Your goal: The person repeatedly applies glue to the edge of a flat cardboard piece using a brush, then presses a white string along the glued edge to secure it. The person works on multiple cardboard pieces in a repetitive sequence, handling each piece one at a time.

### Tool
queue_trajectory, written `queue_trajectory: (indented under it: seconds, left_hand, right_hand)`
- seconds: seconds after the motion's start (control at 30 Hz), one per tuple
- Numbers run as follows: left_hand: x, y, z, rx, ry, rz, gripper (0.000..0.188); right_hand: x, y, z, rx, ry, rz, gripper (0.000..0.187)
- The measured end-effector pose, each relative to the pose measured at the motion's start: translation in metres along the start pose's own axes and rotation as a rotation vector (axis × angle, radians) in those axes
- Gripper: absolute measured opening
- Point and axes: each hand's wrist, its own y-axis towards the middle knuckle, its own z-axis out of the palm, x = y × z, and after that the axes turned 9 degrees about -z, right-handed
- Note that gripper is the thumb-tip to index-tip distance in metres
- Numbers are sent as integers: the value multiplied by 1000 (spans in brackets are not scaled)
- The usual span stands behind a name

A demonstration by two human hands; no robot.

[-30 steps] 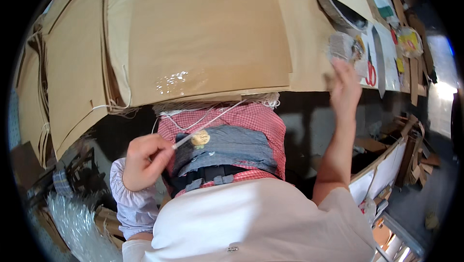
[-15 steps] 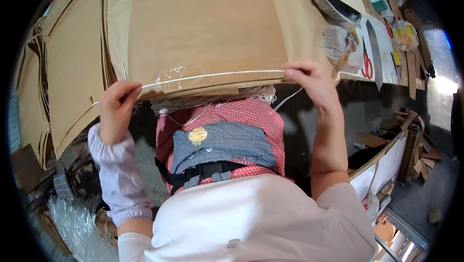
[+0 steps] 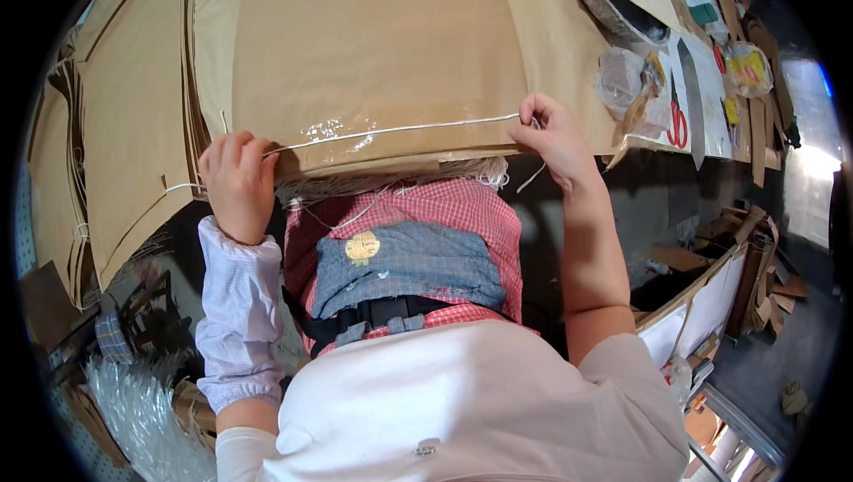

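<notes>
A thin white string runs almost straight across the near edge of a large brown kraft paper sheet or bag. At the left, my left hand is closed over the string, back of the hand up, near the paper's front edge. More string comes out past its far side to the left, over a stack of brown paper. My right hand pinches the other end between thumb and fingers, with a short tail hanging below. Shiny clear tape lies on the paper behind the string.
A bundle of white strings hangs at the table edge before my red checked apron. To the right lie red-handled scissors, a long metal blade and a plastic-wrapped roll. White plastic strands are at lower left.
My left hand has slid right and turned its back upward over the string. My right hand has moved slightly away from me and left, and its string tail has swung inward.
</notes>
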Motion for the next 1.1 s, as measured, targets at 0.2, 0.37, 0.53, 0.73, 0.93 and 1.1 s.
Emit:
queue_trajectory:
  seconds: [0.2,0.37,0.53,0.73,0.93,1.1]
  left_hand:
    - [5,-16,13,167,-304,-162,23]
    - [10,-10,2,405,-423,32,39]
    - [19,16,-19,684,-539,0,54]
    - [27,23,-8,707,-593,-215,36]
    - [22,14,16,436,-485,-476,15]
    - [9,0,28,205,-44,-346,17]
  right_hand:
    - [-11,-8,11,-149,-357,-160,24]
    - [-3,-11,43,-401,-628,-733,13]
    - [-9,6,25,134,-722,-839,11]
    - [1,19,26,100,-300,-392,9]
    - [-6,22,39,-127,-481,-125,14]
    - [-11,18,53,-257,-988,-436,17]
